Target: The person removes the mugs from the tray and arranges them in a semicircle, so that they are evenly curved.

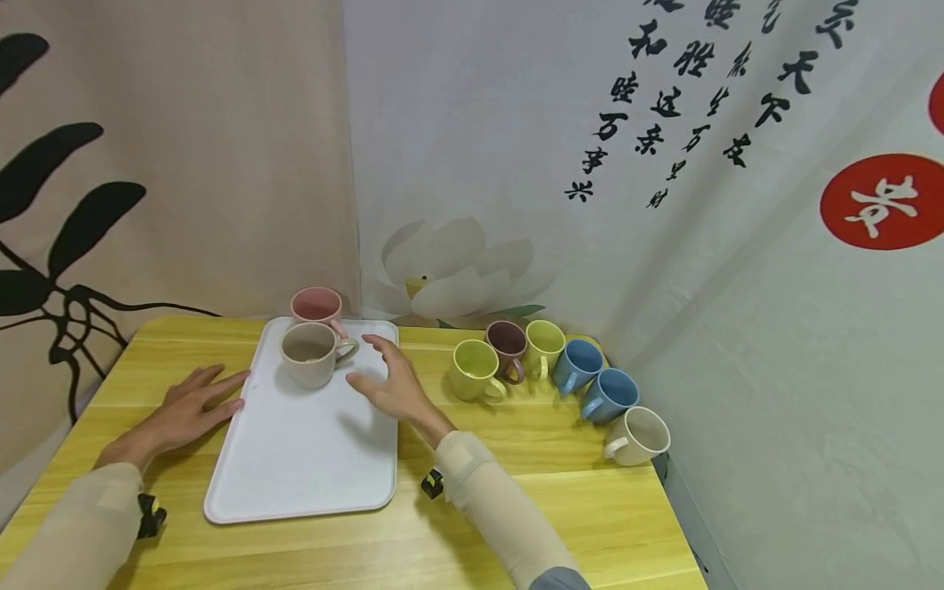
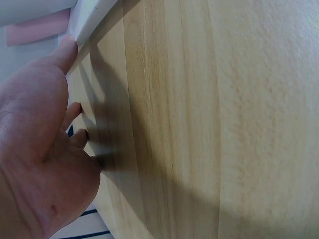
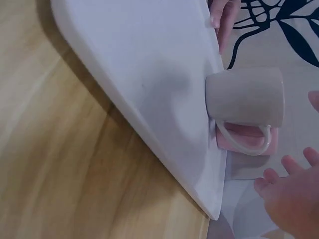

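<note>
A white tray (image 1: 302,467) lies on the wooden table, with a light grey mug (image 1: 308,360) standing near its far end. Behind that mug is a pink mug (image 1: 317,305), partly hidden by it. My right hand (image 1: 398,389) hovers over the tray's right side, fingers spread and holding nothing, apart from the grey mug's handle. In the right wrist view the grey mug (image 3: 244,97) stands upright with its handle toward that hand (image 3: 294,199). My left hand (image 1: 184,414) rests on the table, its fingertips at the tray's left edge.
On the right stand several mugs in a curved row: a yellow-green mug (image 1: 472,373), a dark purple mug (image 1: 507,348), another yellow-green mug (image 1: 544,344), two blue mugs (image 1: 578,365) and a cream mug (image 1: 640,438). A printed curtain (image 1: 457,147) hangs behind the table.
</note>
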{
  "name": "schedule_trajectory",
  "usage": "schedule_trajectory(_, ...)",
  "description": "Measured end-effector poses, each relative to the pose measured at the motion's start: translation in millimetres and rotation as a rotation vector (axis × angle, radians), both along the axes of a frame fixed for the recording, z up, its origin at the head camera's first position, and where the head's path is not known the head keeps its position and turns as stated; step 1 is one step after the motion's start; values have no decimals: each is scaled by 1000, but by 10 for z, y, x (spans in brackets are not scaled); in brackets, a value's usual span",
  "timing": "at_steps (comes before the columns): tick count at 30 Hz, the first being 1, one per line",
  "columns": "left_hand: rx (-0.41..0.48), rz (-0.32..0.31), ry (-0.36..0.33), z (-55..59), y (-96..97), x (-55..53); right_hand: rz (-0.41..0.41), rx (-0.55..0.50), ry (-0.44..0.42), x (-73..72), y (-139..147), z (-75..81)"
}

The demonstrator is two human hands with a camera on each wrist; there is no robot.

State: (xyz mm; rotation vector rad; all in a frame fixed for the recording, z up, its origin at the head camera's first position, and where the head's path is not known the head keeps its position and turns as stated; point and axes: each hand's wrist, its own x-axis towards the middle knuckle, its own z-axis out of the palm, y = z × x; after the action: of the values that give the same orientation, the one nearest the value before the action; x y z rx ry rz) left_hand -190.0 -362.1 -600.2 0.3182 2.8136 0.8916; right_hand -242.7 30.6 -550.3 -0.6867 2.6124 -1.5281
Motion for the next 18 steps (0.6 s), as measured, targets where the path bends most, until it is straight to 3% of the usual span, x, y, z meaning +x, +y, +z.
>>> schedule_trajectory(6,12,0,-4,13,3,4,10,2,-1,-127,-102,-43)
schedule_trajectory(18,14,-4,3,-13,-4,-9,-22,-27,-154,-229,-248,-111)
